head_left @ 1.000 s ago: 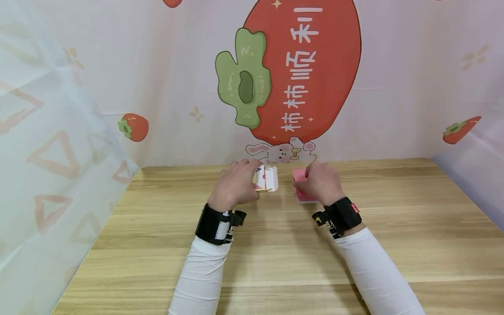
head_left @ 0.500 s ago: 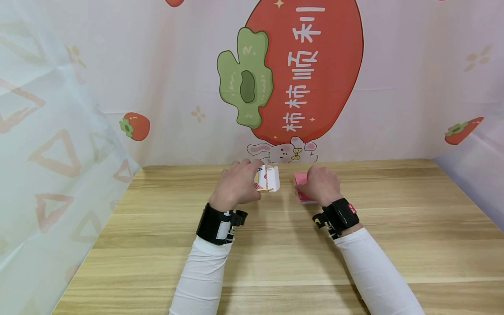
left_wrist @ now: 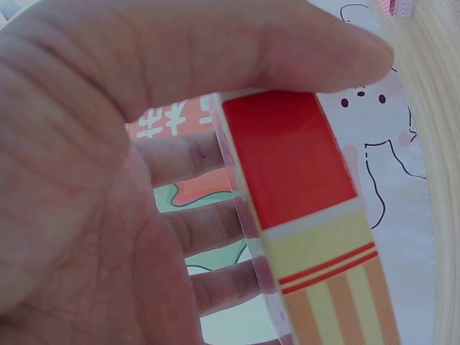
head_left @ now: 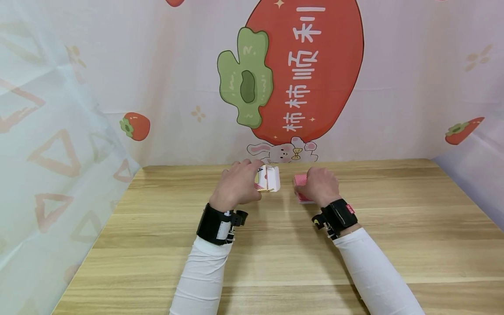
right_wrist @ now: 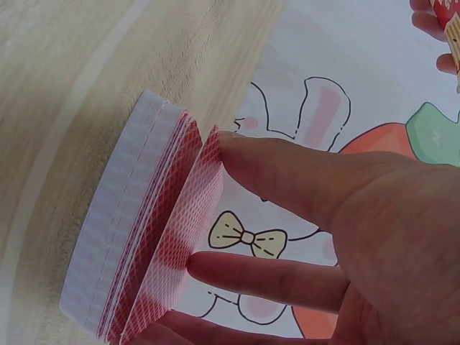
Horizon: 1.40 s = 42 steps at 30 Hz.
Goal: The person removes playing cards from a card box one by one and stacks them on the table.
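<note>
Near the far edge of the table point(head_left: 401, 205), the left hand point(head_left: 237, 183) holds an open playing-card box point(head_left: 260, 178), its white flap point(head_left: 274, 178) pointing right toward a red-backed card deck point(head_left: 301, 180) in the grip of the right hand point(head_left: 323, 187).
The box's long axis seems to run roughly along the far edge, with the left thumb and fingers narrowly spanning its sides; the deck lies on the table to its right, apart from it, directly under the right hand, whose thumb and fingertips pinch the top cards point(right_wrist: 178, 248) tilted off the stack. The left hand covers much of the box, so contact with the table cannot be told; the left wrist view cuts off its lower end, and the right hand hides enough of the deck to leave its long axis uncertain.
</note>
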Each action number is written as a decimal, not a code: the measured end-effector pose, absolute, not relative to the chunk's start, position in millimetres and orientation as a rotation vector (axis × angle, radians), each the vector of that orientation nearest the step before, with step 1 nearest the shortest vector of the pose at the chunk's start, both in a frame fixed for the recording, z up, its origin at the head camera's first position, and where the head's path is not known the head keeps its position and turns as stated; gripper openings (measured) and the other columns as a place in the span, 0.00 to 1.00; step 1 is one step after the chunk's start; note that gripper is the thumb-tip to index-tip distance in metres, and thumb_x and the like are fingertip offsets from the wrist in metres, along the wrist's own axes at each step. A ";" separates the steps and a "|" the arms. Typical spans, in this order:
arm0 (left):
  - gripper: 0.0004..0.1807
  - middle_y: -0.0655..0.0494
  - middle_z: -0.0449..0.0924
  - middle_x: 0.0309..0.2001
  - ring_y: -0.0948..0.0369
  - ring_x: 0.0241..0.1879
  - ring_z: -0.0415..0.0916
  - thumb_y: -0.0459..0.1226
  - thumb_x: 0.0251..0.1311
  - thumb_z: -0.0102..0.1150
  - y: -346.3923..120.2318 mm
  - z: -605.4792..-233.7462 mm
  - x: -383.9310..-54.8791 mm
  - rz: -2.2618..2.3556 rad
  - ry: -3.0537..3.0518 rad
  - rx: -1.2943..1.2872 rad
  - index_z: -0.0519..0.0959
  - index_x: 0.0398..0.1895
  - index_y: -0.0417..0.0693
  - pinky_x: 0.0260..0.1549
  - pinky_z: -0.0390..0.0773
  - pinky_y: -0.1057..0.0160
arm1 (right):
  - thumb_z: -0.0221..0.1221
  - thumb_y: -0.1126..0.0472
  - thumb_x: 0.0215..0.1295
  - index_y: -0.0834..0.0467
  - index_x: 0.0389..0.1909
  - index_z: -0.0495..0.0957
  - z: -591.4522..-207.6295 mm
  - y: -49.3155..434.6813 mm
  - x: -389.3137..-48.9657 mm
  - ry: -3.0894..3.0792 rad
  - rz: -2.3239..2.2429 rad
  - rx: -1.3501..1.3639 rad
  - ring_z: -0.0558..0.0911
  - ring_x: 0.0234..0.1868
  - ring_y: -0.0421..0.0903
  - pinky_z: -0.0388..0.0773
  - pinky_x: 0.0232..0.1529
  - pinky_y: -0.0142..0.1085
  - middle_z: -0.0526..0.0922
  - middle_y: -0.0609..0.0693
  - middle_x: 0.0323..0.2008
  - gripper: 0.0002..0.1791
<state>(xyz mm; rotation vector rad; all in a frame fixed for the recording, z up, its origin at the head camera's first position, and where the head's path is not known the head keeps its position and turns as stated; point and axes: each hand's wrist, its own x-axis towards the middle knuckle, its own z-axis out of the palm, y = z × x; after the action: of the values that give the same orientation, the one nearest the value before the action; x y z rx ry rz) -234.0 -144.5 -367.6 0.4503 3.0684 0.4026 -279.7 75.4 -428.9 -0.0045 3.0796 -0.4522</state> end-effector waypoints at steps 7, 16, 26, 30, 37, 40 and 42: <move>0.39 0.52 0.77 0.49 0.52 0.49 0.72 0.38 0.46 0.74 -143.6 -367.2 -233.9 0.411 3.057 0.454 0.73 0.67 0.53 0.45 0.74 0.46 | 0.71 0.45 0.57 0.67 0.43 0.82 -430.3 75.7 -279.2 3.069 -0.437 -0.008 0.77 0.32 0.57 0.73 0.26 0.41 0.79 0.60 0.30 0.28; 0.39 0.53 0.77 0.49 0.52 0.48 0.71 0.38 0.46 0.75 -143.0 -367.8 -233.5 0.425 3.056 0.456 0.74 0.66 0.53 0.44 0.73 0.47 | 0.72 0.46 0.55 0.67 0.42 0.82 -433.2 76.2 -279.3 3.077 -0.438 -0.002 0.77 0.31 0.57 0.74 0.26 0.41 0.80 0.60 0.29 0.28; 0.39 0.52 0.77 0.49 0.52 0.48 0.71 0.38 0.46 0.75 -143.5 -368.1 -233.4 0.436 3.055 0.459 0.74 0.66 0.53 0.43 0.74 0.48 | 0.73 0.46 0.54 0.67 0.43 0.82 -434.3 75.9 -280.0 3.077 -0.428 0.000 0.78 0.31 0.57 0.75 0.26 0.42 0.80 0.60 0.30 0.28; 0.40 0.52 0.77 0.49 0.52 0.48 0.72 0.38 0.45 0.75 -143.0 -368.2 -233.6 0.429 3.057 0.467 0.74 0.67 0.53 0.43 0.74 0.48 | 0.74 0.46 0.54 0.67 0.42 0.82 -435.0 76.0 -280.1 3.080 -0.424 -0.003 0.78 0.31 0.57 0.75 0.25 0.41 0.80 0.60 0.30 0.29; 0.40 0.52 0.78 0.50 0.52 0.49 0.72 0.38 0.46 0.75 -141.7 -367.4 -233.3 0.424 3.054 0.472 0.73 0.68 0.52 0.43 0.74 0.47 | 0.74 0.45 0.53 0.67 0.40 0.82 -434.9 76.2 -280.0 3.092 -0.425 -0.018 0.78 0.29 0.56 0.74 0.24 0.41 0.80 0.60 0.29 0.28; 0.40 0.52 0.77 0.49 0.52 0.49 0.72 0.37 0.46 0.74 -141.5 -367.6 -233.2 0.416 3.051 0.469 0.73 0.67 0.52 0.44 0.74 0.47 | 0.74 0.45 0.53 0.67 0.39 0.81 -435.1 76.5 -279.6 3.097 -0.419 -0.022 0.78 0.29 0.56 0.74 0.24 0.41 0.80 0.60 0.28 0.28; 0.39 0.52 0.77 0.49 0.52 0.49 0.72 0.37 0.47 0.74 -141.3 -367.6 -232.9 0.414 3.050 0.468 0.73 0.67 0.52 0.44 0.74 0.47 | 0.74 0.45 0.53 0.67 0.39 0.81 -435.2 76.9 -279.4 3.098 -0.417 -0.024 0.78 0.29 0.56 0.74 0.23 0.41 0.80 0.60 0.29 0.29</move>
<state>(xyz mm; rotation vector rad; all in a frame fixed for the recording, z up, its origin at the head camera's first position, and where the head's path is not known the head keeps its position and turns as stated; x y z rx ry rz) -232.9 -141.3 -367.6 0.4682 3.0496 0.4137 -279.4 76.9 -435.2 -0.0237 3.0976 -0.4171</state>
